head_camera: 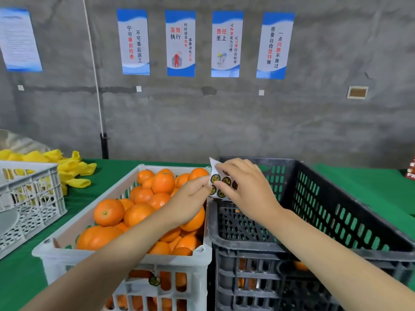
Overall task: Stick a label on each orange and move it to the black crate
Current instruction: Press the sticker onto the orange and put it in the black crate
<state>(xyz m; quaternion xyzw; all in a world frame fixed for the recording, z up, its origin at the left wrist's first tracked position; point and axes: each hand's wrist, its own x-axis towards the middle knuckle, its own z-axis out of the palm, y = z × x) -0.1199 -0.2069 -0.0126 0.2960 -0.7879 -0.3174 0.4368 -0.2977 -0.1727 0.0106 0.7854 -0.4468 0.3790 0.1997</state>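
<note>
The label sheet (221, 185) is a small white backing, curled at its top corner, carrying round dark stickers with yellow rims and a coloured picture in the middle. It is held in the air over the seam where the two crates meet. The left hand (190, 198) pinches its left edge between thumb and forefinger. The right hand (249, 189) is curled over its right side, fingertips closed on the paper. Below the left arm, glossy oranges (109, 212), some with green stem spots, are heaped in a white crate (51, 263). The black crate (247, 272) touches it on the right, and a little orange shows through its slots. Both stand on a green table cover (359, 176), with a pile of yellow soft pieces (71, 169) and a second white crate (33, 194) to the left. Behind is a bare grey concrete wall (314, 120) hung with blue-and-white posters (179, 42).
</note>
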